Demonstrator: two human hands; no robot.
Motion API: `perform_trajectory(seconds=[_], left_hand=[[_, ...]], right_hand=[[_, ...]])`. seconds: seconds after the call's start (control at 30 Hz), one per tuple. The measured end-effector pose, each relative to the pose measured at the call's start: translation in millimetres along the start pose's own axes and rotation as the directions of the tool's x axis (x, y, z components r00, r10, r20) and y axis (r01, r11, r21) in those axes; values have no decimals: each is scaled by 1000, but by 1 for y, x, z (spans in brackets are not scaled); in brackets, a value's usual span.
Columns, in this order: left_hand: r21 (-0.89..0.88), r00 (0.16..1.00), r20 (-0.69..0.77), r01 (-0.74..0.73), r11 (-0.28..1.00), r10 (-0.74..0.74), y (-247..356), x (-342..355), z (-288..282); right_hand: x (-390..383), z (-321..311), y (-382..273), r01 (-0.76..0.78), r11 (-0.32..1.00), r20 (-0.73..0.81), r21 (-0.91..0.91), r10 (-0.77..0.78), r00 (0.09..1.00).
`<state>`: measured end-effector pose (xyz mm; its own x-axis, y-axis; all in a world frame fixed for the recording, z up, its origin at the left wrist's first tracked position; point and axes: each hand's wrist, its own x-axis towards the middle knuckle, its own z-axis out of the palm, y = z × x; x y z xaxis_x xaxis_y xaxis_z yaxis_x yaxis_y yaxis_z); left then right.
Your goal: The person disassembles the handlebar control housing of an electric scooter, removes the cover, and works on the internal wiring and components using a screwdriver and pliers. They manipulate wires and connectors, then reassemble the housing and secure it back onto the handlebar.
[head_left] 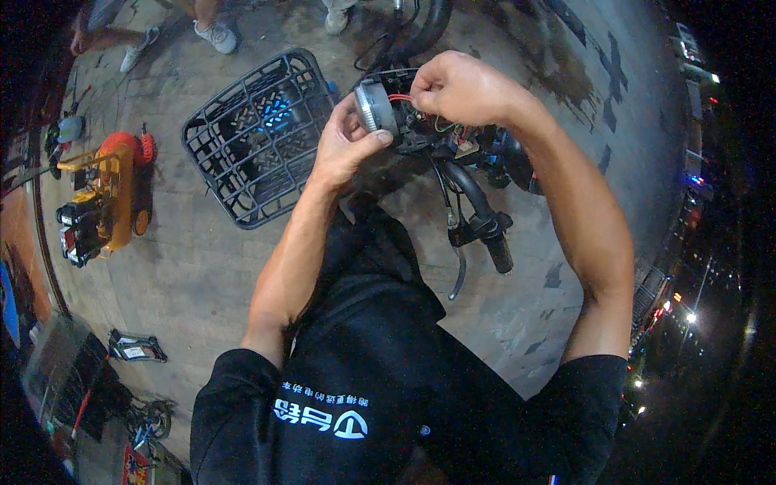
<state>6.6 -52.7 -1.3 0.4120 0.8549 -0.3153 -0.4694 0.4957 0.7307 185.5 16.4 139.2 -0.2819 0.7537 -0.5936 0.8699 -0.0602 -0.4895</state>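
Note:
My left hand (350, 144) is wrapped round a round headlight (375, 107) with a grey housing and a clear lens turned to the left. Red wires (399, 98) run from the back of the headlight to my right hand (455, 87), whose fingers are pinched on them. Just below my right hand lies the opened front of an electric scooter, with loose coloured wires and a pale connector (466, 148). A handlebar grip (499, 254) with a brake lever (460, 275) sticks out toward me. My fingertips partly hide where the wires end.
A black wire basket (255, 208) sits left of the headlight. Farther left stands a yellow air compressor (119, 206) with a red coiled hose (147, 148). Other people's shoes (216, 36) show at the top. A dark flat frame (137, 347) lies on the paved floor (186, 275).

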Motion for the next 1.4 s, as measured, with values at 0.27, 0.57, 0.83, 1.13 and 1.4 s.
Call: perform_trajectory(seconds=[0.27,0.57,0.83,1.13,1.4], left_hand=[[84,999,-46,-23,996,27,1,-1,2],[830,702,269,-516,211,659,49,1,33],[792,722,414,-586,172,555,61,15,32],[784,747,403,-580,223,528,62,13,31],[794,764,395,-563,228,510,61,12,27]], right_hand=[[10,-10,5,15,1000,-5,-13,-15,1000],[6,-1,-1,126,992,-95,3,-125,988],[-58,-1,32,127,990,-319,69,-99,942],[-97,45,43,-56,955,-389,291,172,905],[-95,37,64,-28,809,-235,587,204,950]])
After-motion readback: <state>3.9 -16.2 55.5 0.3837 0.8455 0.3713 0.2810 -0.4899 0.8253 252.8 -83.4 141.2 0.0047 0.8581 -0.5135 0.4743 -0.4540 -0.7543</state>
